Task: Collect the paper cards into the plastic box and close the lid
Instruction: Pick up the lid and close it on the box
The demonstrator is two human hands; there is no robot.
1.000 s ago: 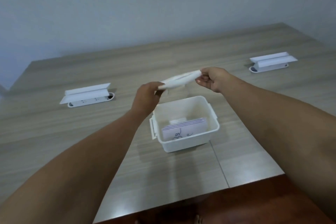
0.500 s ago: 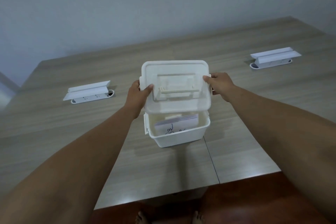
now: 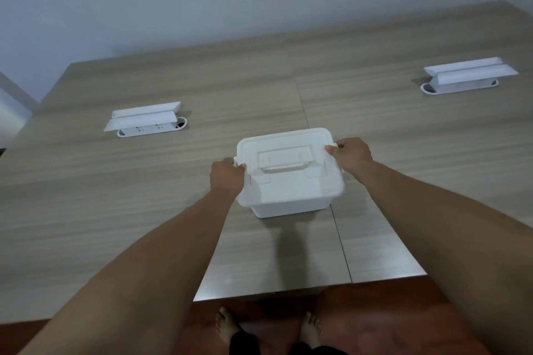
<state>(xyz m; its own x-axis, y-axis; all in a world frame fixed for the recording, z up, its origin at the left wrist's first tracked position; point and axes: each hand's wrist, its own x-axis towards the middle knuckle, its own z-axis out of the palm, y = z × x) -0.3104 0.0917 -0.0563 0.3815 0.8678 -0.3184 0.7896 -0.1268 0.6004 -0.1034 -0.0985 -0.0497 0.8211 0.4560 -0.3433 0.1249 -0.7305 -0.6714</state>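
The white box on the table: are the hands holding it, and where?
Yes. The left hand and right hand grip the lid at its opposite side edges, on top of the plastic box.

The lid (image 3: 290, 166), held edge-on above the open plastic box (image 3: 288, 206) a second ago and then tilted over its far rim, is now laid flat across the opening, so the paper cards are no longer seen. The left hand (image 3: 226, 179) and right hand (image 3: 350, 154) are lowered with it to the lid's left and right edges, thumbs now pressed on top.
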